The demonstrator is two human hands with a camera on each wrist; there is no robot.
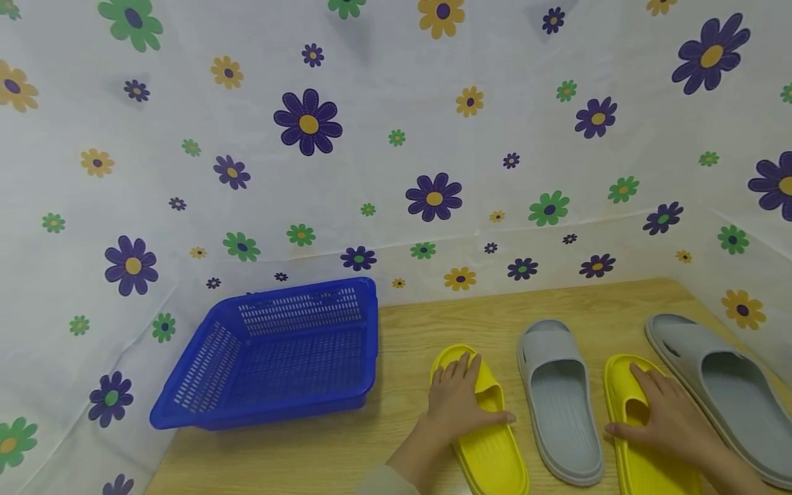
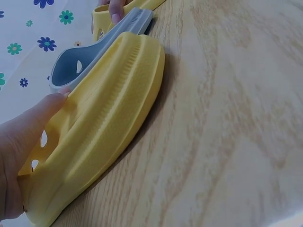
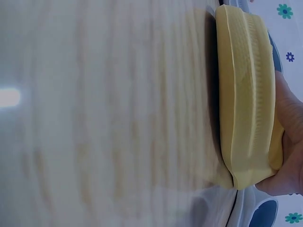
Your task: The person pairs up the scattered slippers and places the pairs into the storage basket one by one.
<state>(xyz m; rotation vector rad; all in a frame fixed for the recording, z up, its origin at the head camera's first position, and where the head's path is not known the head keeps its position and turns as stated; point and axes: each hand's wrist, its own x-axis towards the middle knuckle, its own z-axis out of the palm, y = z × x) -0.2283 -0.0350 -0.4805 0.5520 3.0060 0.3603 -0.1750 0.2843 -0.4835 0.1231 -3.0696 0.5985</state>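
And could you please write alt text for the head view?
A person's hands rest on two yellow slippers, which alternate with two gray slippers on a wood-grain table. A blue basket stands to the left; white flowered cloth hangs behind.

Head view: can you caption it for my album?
Left hand and right hand on yellow slippers, with gray slippers and a blue basket nearby.

A blue basket (image 1: 278, 410) with slotted walls stands upright at the left of the wood-grained table (image 1: 396, 405). On the right lie two grey slippers, toes toward the back: one (image 1: 559, 399) nearer the middle, the other (image 1: 739, 395) close to the side cloth. White cloth (image 1: 383, 82) printed with purple, yellow and green flowers (image 1: 308, 124) hangs behind and at both sides.
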